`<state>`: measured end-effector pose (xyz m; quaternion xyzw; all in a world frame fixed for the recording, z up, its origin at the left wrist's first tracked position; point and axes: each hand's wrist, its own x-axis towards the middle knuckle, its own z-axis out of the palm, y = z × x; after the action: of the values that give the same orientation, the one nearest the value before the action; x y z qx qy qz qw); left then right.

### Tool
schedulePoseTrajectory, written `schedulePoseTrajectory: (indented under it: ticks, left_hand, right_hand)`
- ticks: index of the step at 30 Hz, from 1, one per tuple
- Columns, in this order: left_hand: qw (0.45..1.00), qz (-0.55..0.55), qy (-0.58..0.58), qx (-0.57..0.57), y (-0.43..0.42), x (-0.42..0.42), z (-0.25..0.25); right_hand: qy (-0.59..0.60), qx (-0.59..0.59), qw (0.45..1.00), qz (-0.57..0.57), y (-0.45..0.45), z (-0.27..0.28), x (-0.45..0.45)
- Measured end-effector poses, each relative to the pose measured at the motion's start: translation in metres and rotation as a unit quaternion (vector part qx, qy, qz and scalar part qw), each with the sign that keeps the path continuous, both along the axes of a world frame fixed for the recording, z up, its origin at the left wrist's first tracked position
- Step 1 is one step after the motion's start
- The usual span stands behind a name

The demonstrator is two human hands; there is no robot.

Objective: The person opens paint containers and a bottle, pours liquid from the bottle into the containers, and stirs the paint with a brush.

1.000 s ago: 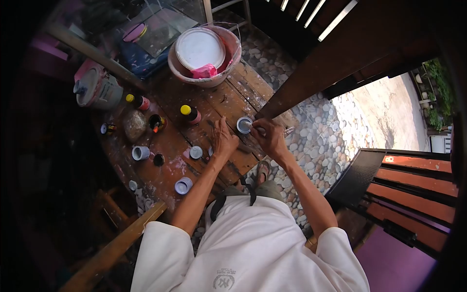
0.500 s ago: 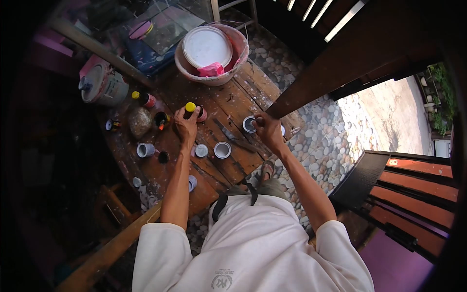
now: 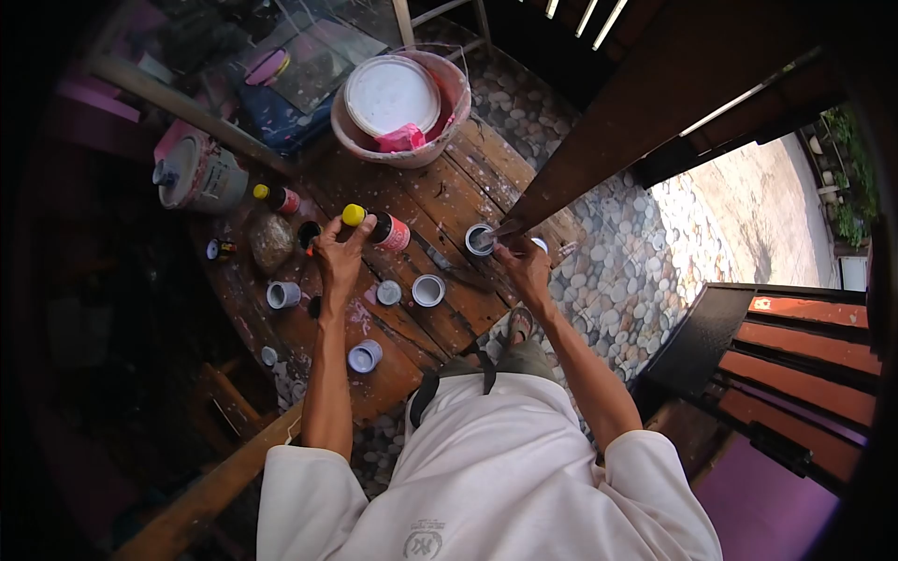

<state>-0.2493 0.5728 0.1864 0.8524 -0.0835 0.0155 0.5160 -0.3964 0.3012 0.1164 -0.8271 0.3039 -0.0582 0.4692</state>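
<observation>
My left hand is closed around the neck of a dark bottle with a yellow cap and a red label. The bottle leans over the planks, cap to the left. In my right hand is what looks like a flat paintbrush, somewhat blurred. Its pale end is over the mouth of a small paint cup with dark grey contents. An open cup with a pale inside stands between my hands, beside a round lid. A dark flat tool lies on the wooden table.
A bucket holding a white lid stands at the far edge. To the left are a paint pail, another yellow-capped bottle, a stone and a cup on its side. A lilac cup sits near me. A dark wooden post rises at right.
The bottle has tilted, its cap moving left and more label showing, along with my left hand. My right hand has shifted down and right, exposing the tool over the cup.
</observation>
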Motion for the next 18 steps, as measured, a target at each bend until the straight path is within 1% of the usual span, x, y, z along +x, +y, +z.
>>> schedulePoseTrajectory:
  ticks: [2,4,5,7,8,9,10,11,13,15,17,18]
  left_hand:
    - [0.996,-0.007,0.042,-0.077,-0.009,-0.012,0.022]
    - [0.996,-0.007,0.049,-0.074,-0.004,-0.016,0.024]
    - [0.995,-0.01,0.06,-0.074,-0.001,-0.018,0.025]
    - [0.995,-0.008,0.054,-0.081,0.004,-0.024,0.031]
    - [0.992,0.001,0.05,-0.117,0.008,-0.029,0.033]
    - [0.987,0.011,0.046,-0.154,0.012,-0.034,0.036]
    - [0.975,0.004,0.066,-0.211,0.018,-0.039,0.04]
    - [0.975,0.005,0.066,-0.211,0.022,-0.046,0.043]
    - [0.971,0.031,0.074,-0.223,0.032,-0.059,0.047]
    - [0.972,0.049,0.087,-0.214,0.044,-0.068,0.043]
    - [0.966,0.064,0.134,-0.212,0.051,-0.076,0.044]
    - [0.97,0.066,0.129,-0.193,0.053,-0.079,0.044]
  right_hand:
    - [0.004,0.008,1.0,0.004,0.002,-0.014,-0.001]
    - [-0.055,-0.01,0.995,0.078,0.005,-0.033,0.0]
    - [-0.057,-0.006,0.995,0.08,0.004,-0.039,0.003]
    - [-0.02,-0.076,0.988,0.134,0.003,-0.044,0.012]
    - [-0.021,-0.073,0.988,0.133,0.004,-0.046,0.015]
    - [-0.048,-0.091,0.986,0.134,0.005,-0.05,0.018]
    - [-0.075,-0.109,0.982,0.135,0.006,-0.053,0.019]
    - [-0.075,-0.109,0.982,0.136,0.008,-0.057,0.019]
    - [-0.099,-0.101,0.981,0.131,0.012,-0.063,0.025]
    - [-0.107,-0.077,0.979,0.155,0.017,-0.066,0.034]
    - [-0.117,-0.051,0.975,0.181,0.027,-0.065,0.045]
    - [-0.143,0.032,0.97,0.195,0.033,-0.059,0.053]
